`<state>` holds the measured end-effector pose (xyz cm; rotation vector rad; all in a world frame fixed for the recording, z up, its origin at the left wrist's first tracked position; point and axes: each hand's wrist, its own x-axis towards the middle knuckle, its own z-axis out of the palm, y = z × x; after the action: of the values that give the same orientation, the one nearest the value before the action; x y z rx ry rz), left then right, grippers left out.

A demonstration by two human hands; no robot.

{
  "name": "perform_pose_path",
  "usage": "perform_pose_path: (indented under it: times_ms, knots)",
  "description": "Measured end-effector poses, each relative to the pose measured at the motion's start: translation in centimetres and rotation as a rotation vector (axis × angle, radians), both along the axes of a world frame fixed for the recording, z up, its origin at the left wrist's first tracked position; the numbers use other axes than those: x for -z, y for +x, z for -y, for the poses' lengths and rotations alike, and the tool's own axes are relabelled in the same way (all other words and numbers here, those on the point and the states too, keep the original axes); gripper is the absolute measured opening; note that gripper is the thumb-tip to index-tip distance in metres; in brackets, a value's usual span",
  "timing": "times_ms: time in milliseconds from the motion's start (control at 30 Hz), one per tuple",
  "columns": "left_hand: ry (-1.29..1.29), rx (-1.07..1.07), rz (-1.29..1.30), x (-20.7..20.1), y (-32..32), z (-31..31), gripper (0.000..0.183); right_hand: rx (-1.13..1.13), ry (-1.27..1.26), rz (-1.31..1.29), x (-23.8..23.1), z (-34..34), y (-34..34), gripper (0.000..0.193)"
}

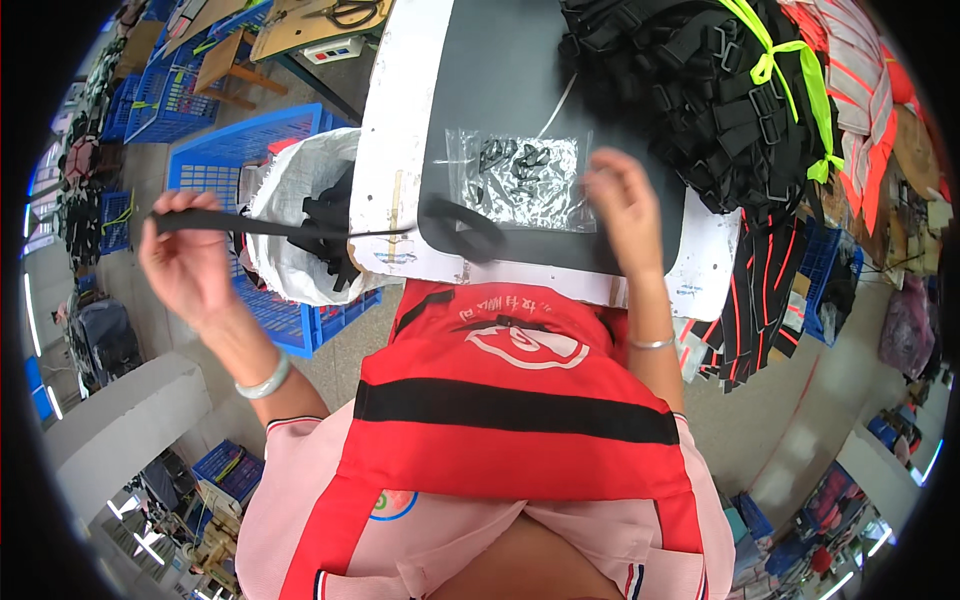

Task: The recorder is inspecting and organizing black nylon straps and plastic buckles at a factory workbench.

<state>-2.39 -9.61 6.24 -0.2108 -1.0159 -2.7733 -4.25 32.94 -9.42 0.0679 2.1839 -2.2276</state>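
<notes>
My left hand (190,265) is raised at the left, off the table, its fingers closed on the end of a black webbing strap (280,227). The strap stretches right to the table's near left part, where it curls into a loop (462,228). A clear plastic bag (545,207) with small black plastic pieces inside lies flat on the dark mat. Beside its right edge hovers my right hand (625,205), slightly blurred, its fingers loosely bent and apart. Nothing shows in that hand.
A large pile of black straps with buckles (720,95), tied with a neon-yellow band (775,60), covers the table's right side. Left of the white-edged table (400,120) stand a blue crate (200,160) and a white sack (300,190). Scissors (352,12) lie on another table.
</notes>
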Motion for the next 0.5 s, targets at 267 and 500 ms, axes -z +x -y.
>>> perform_pose_path:
  times_ms: [267, 500]
  knots:
    - [-0.845, -0.509, 0.36, 6.9, 0.0, 4.3, 0.021, 0.443, -0.914, 0.184, 0.0, -2.2, -8.6, 0.027]
    - [-1.429, -0.27, 0.185, 15.3, -0.5, -7.5, 0.018, 0.136, -0.445, 0.236, 1.2, 3.2, -2.3, 0.012]
